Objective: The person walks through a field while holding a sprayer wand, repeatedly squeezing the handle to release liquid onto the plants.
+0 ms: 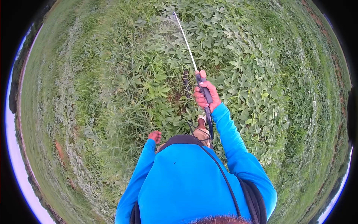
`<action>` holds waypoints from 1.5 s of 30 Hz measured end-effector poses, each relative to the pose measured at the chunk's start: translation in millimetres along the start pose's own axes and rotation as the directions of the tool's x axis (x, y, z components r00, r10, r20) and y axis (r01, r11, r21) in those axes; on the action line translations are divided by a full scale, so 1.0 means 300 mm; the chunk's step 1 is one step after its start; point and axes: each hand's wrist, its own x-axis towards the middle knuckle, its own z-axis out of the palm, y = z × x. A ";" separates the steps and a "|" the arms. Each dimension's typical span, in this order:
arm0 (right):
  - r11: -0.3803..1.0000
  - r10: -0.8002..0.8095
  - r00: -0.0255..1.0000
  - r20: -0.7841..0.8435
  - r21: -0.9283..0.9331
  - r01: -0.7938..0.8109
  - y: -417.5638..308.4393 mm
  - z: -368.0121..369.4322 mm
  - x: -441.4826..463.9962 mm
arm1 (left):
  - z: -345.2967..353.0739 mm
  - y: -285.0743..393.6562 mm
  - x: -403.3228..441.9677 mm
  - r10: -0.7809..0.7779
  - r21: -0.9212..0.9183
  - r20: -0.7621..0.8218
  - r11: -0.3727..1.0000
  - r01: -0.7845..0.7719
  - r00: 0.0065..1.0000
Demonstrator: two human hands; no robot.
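Observation:
My right hand [212, 90] is wrapped around the dark handle of a spray wand [186, 42]. The wand's thin metal lance points forward over leafy plants [238, 41], and a faint mist shows around its nozzle [174, 14]. From the handle a dark hose [210, 125] runs back toward my body. Low beside my left hip, my left hand [154, 137] is closed in a fist; whether anything is in it is hidden.
Tall grass [126, 93] grows thickly among the plants on the left. A dark stick-like object [186, 84] lies by the wand handle. My foot [201, 121] stands among the leaves. A black cable [223, 173] crosses my blue shirt, beside a dark shoulder strap [251, 198].

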 end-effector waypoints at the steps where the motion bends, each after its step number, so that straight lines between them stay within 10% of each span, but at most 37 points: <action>1: 1.000 -0.022 1.000 -0.010 -0.003 0.022 -0.020 -0.009 -0.002 | 0.003 0.006 0.009 -0.006 0.010 0.006 1.000 0.006 1.000; 10: 0.926 -0.345 0.846 -0.406 -0.293 0.237 -0.151 -0.034 0.014 | 0.140 0.105 -0.006 0.031 -0.067 0.043 0.997 -0.028 0.999; 16: 0.902 -0.407 0.845 -0.347 -0.298 0.312 -0.314 -0.086 0.054 | 0.281 0.253 -0.025 0.043 -0.052 -0.033 0.998 -0.045 0.999; 25: 0.987 0.144 0.989 -0.027 -0.074 -0.145 -0.526 -0.015 0.186 | 0.349 0.481 -0.093 0.252 -0.039 -0.094 0.966 -0.257 0.963; 34: 0.798 0.600 0.768 0.224 -0.099 -0.595 -0.488 0.132 0.367 | 0.236 0.511 -0.163 0.102 -0.327 -0.247 0.927 -0.182 0.964; 45: 0.734 0.671 0.698 0.250 -0.362 -0.575 -0.486 0.350 0.687 | 0.190 0.528 0.028 -0.005 -0.425 -0.192 0.902 -0.079 0.981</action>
